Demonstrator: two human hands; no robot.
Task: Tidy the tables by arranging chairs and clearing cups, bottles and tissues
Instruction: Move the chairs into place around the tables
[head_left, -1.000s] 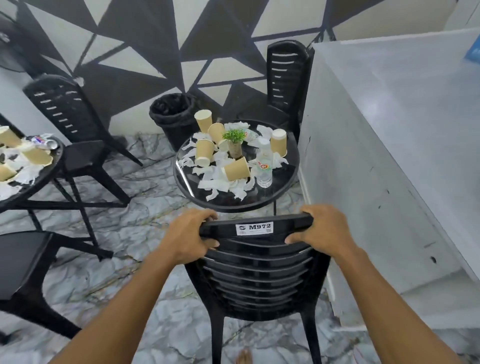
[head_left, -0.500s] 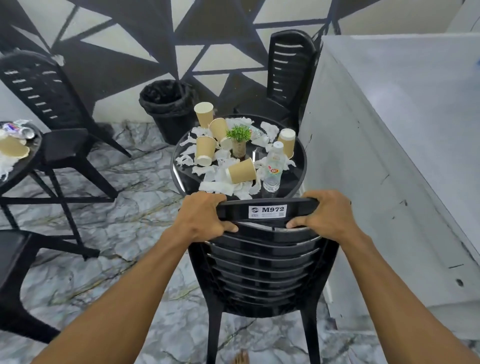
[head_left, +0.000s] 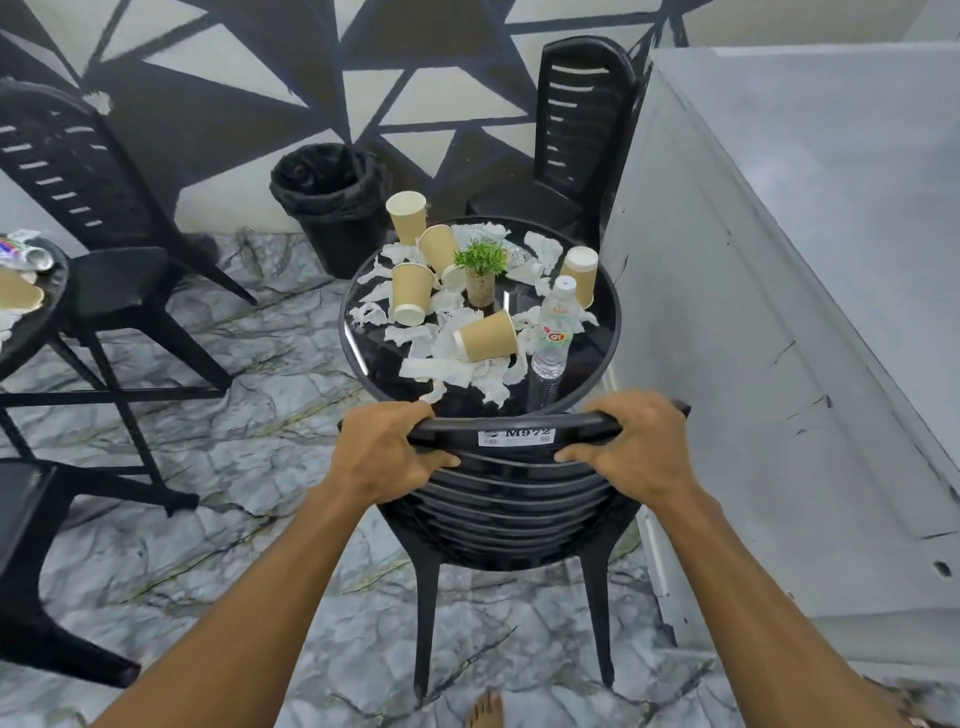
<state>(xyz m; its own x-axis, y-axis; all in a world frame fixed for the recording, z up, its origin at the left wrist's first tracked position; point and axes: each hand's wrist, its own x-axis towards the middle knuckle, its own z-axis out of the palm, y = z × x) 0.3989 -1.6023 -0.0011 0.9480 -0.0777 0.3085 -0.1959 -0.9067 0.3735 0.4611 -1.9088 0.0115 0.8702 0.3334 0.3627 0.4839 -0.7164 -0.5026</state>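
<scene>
A black plastic chair (head_left: 514, 509) stands in front of me, its back top rail right at the near rim of a round black table (head_left: 608, 332). My left hand (head_left: 387, 449) grips the rail's left end and my right hand (head_left: 631, 447) grips its right end. The tabletop carries several tan paper cups (head_left: 410, 293), some tipped over, torn white tissues (head_left: 447, 364), a clear water bottle (head_left: 555, 332) and a small potted plant (head_left: 480, 273).
A lined black bin (head_left: 332, 202) stands by the patterned wall. Another black chair (head_left: 582, 135) faces the table's far side. A grey counter (head_left: 779, 291) walls off the right. At left are two more chairs (head_left: 98, 218) and a second littered table (head_left: 36, 291).
The chair has slid forward with both hands on its rail, until its back reaches the table's near rim. The view has closed in on the table.
</scene>
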